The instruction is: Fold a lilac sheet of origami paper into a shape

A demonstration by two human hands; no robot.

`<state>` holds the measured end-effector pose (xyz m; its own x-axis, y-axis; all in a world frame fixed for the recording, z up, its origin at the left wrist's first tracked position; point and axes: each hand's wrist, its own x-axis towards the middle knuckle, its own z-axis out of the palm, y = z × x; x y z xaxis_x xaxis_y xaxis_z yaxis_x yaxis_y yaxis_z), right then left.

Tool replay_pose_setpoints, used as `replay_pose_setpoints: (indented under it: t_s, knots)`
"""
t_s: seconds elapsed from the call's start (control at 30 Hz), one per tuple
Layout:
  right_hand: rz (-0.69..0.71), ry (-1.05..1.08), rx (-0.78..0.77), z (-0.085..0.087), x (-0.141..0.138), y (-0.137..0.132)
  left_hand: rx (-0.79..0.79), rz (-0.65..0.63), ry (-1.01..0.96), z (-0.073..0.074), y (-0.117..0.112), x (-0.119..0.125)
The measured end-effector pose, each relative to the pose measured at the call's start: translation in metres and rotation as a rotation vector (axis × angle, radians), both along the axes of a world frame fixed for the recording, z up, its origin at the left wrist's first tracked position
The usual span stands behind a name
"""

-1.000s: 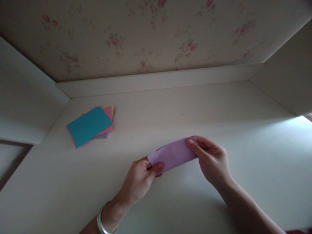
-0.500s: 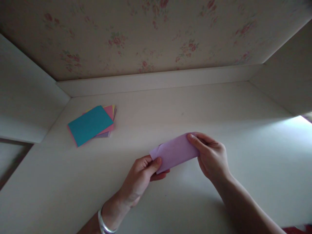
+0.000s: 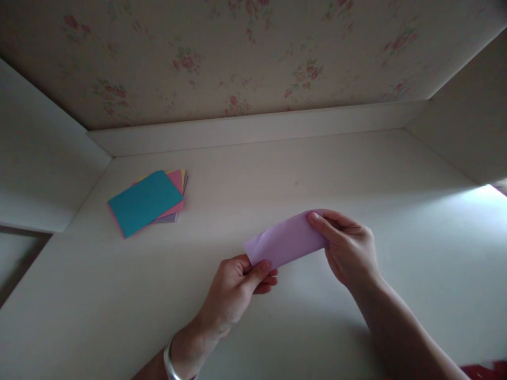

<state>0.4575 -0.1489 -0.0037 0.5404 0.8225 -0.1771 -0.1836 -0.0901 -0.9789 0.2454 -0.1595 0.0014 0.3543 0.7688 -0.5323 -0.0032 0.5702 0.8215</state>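
Observation:
A folded strip of lilac paper [image 3: 285, 240] is held just above the pale desk [image 3: 277, 174], tilted up to the right. My left hand [image 3: 237, 287] pinches its lower left end between thumb and fingers; a silver bangle sits on that wrist. My right hand [image 3: 348, 248] pinches the upper right end, thumb on top. The paper bows slightly between the two hands.
A small stack of coloured paper sheets [image 3: 146, 201], teal on top with pink and yellow beneath, lies at the left of the desk. A low white ledge [image 3: 253, 129] and floral wallpaper stand behind. White side panels close in left and right.
Both hands have lifted the lilac paper slightly up and to the right. The strip now bows upward a little; the grips stay the same.

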Motion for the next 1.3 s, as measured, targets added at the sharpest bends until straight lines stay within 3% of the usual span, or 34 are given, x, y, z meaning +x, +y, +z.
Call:
replay_pose_setpoints:
  t_s: [0.1, 0.27, 0.4, 0.5, 0.63, 0.83, 1.0, 1.3]
  knots:
    - [0.081, 0.156, 0.05, 0.0, -0.004, -0.001, 0.009, 0.054, 0.004, 0.001, 0.001, 0.0]
    - [0.498, 0.315, 0.124, -0.002, -0.026, -0.014, 0.041, 0.16, 0.008, 0.002, -0.002, 0.001]
    - [0.787, 0.368, 0.014, 0.0, -0.042, -0.023, 0.104, 0.165, 0.017, 0.001, -0.006, 0.001]
    - [0.913, 0.244, -0.071, 0.003, -0.045, -0.023, 0.145, 0.114, 0.032, -0.001, -0.007, 0.0]
    - [0.828, 0.167, -0.117, 0.002, -0.044, -0.024, 0.149, 0.104, 0.04, -0.003, -0.009, 0.0]
    - [0.613, 0.319, -0.08, -0.012, -0.037, -0.024, 0.118, 0.101, 0.036, -0.002, -0.011, 0.001]
    - [0.397, 0.386, -0.008, -0.012, -0.03, -0.015, 0.077, 0.109, 0.021, -0.002, -0.011, 0.001]
    - [0.159, 0.165, 0.01, -0.019, -0.013, -0.007, -0.029, 0.077, -0.025, 0.003, -0.015, 0.006]
